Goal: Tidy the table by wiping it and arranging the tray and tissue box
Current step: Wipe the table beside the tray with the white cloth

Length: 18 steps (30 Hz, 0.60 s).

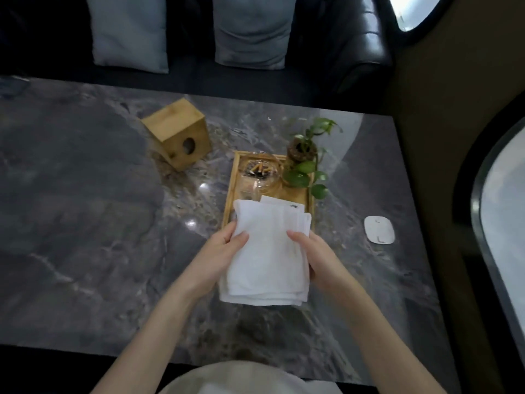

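A folded white cloth is held above the grey marble table, my left hand gripping its left edge and my right hand its right edge. Behind the cloth lies a wooden tray; the cloth hides its near end. The tray carries a glass ashtray with cigarette butts and a small potted plant. A wooden cube tissue box lies tipped on the table, left of and beyond the tray, its round hole facing me.
A flat white oval device rests on the table to the right of the tray. A dark sofa with two grey cushions runs along the table's far side. A curved wall stands at the right.
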### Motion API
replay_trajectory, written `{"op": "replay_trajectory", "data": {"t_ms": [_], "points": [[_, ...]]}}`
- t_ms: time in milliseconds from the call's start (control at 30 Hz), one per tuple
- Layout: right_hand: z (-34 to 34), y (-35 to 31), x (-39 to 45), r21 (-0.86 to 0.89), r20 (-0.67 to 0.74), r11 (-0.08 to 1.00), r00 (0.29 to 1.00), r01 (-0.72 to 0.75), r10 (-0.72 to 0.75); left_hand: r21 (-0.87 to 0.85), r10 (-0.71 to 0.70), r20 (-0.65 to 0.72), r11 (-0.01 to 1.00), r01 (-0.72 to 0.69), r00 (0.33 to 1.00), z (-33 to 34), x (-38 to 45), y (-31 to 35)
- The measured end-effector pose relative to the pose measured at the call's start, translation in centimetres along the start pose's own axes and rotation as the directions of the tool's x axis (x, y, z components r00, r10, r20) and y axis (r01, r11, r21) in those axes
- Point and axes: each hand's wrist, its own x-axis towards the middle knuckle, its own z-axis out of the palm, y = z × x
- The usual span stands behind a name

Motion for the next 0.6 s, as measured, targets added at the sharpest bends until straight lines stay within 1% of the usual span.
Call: {"op": "replay_trajectory", "data": {"t_ms": [67,167,300,367,467,600], "points": [[2.5,0.2,0.4,-0.147,0.019,0.988,0.999,0.047,-0.045,0.018,0.016,-0.008,1.0,-0.016,1.0,-2.9,-0.5,0.5],[6.0,0.2,1.6,-0.312,0.047,0.941,0.991,0.132,-0.124,0.055,0.021,-0.037,0.998,-0.019,0.999,-7.4,-0.9,1.2],[10.3,0.1,4.1,-0.411,0.057,0.881,0.972,0.233,-0.23,0.117,0.044,-0.102,0.993,-0.032,0.994,-13.0,-0.5,2.0],[12.6,0.3,5.7,-0.424,0.049,0.867,0.963,0.26,-0.265,0.201,0.066,-0.127,0.979,-0.04,0.99,-15.9,0.3,2.1],[15.2,1.1,8.5,-0.428,0.033,0.871,0.967,0.242,-0.252,0.303,0.081,-0.175,0.953,-0.025,0.981,-19.5,2.2,1.6],[17.6,2.5,11.8,-0.453,-0.026,0.88,0.985,0.142,-0.172,0.461,0.082,-0.192,0.887,0.016,0.978,-22.4,5.1,0.6]]}}
